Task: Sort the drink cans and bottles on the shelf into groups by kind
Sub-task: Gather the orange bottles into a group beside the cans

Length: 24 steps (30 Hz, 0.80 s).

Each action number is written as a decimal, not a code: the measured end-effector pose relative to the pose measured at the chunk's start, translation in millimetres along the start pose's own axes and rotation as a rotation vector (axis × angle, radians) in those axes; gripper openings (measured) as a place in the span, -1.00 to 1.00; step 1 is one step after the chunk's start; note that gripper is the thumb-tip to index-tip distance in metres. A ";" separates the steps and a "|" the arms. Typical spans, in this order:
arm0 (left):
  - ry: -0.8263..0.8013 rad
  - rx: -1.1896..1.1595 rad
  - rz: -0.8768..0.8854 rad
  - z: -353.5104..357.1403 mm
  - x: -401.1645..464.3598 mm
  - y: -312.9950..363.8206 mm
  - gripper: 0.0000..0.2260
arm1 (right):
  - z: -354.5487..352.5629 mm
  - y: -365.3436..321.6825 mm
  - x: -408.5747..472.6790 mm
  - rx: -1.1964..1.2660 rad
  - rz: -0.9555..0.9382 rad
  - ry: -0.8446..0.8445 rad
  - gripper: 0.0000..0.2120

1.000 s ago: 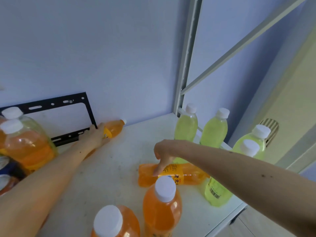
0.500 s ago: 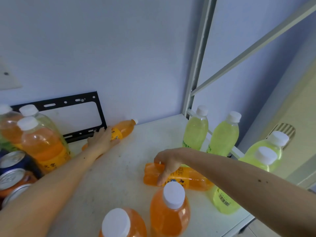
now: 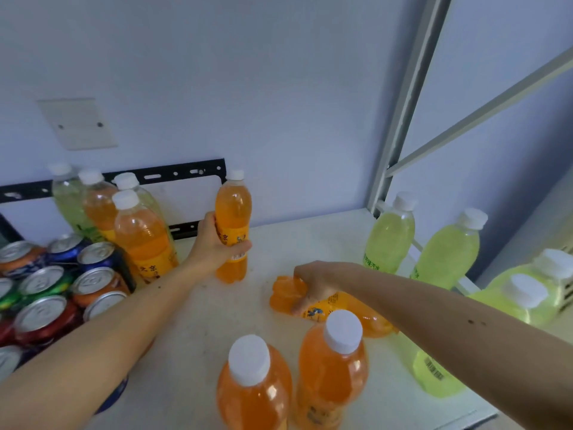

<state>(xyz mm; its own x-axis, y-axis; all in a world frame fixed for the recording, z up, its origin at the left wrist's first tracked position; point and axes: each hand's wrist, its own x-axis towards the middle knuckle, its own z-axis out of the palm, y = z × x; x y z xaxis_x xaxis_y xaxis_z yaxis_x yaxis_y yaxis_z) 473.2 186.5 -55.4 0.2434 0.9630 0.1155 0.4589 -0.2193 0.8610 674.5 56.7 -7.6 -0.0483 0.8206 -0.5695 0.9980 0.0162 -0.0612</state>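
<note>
Since the earlier frames, your left hand (image 3: 217, 243) has stood its orange bottle (image 3: 233, 225) up: it lay on its side against the back wall, and now it is upright, cap at the top, base on or just above the shelf (image 3: 310, 240). Your view has also swung left, so the cans (image 3: 52, 293) now show at the left edge. Your left hand is wrapped around the label band of that upright bottle, fingers closed on it.

Your right hand (image 3: 313, 288) is curled over the second orange bottle (image 3: 325, 302), which lies on its side near the middle of the shelf. The fingers are on its body, but whether they fully grip it or only press on it, you cannot tell from here.

This lying bottle is what the next move turns on. Its long axis runs from its base at the back left towards the front right, where its neck is hidden behind the white cap of an upright orange bottle (image 3: 333, 361) standing just in front. It sits directly under your right hand and well apart from your left, so the right is plainly the nearer one.

To stand it up you would probably swing the neck end up and away from that front bottle, pivoting on the base. The green bottles (image 3: 446, 249) stand to the right; the mixed bottles (image 3: 136, 231) wait at the back left.
</note>
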 end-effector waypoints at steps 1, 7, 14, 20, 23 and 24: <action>0.005 0.014 0.006 -1.2 -2.4 -0.3 -0.24 | 0.0 1.7 -1.1 -0.048 0.018 -0.026 -0.27; 0.002 -0.012 0.004 -7.3 -15.5 0.4 -0.20 | 0.1 11.1 -9.9 -0.307 0.065 -0.176 -0.57; -0.103 -0.059 0.028 -20.8 -26.3 9.5 -0.35 | -27.2 -13.0 -23.5 -0.207 0.046 -0.041 -0.44; -0.008 -0.089 0.070 -30.7 -35.1 28.4 -0.57 | -74.5 -49.1 -30.4 -0.432 0.047 0.060 -0.48; 0.055 -0.121 0.100 -41.5 -35.6 40.8 -0.45 | -89.9 -72.6 -32.6 -0.592 0.006 0.114 -0.49; 0.061 -0.116 0.108 -45.4 -34.9 44.4 -0.40 | -93.0 -78.7 -32.1 -0.637 -0.008 0.128 -0.50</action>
<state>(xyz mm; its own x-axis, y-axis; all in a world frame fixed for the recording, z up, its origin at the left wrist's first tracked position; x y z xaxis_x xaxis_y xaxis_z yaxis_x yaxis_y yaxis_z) 446.3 150.3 1.3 0.2320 0.9434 0.2369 0.3305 -0.3056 0.8930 601.3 82.3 91.7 -0.0900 0.8801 -0.4661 0.8282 0.3261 0.4558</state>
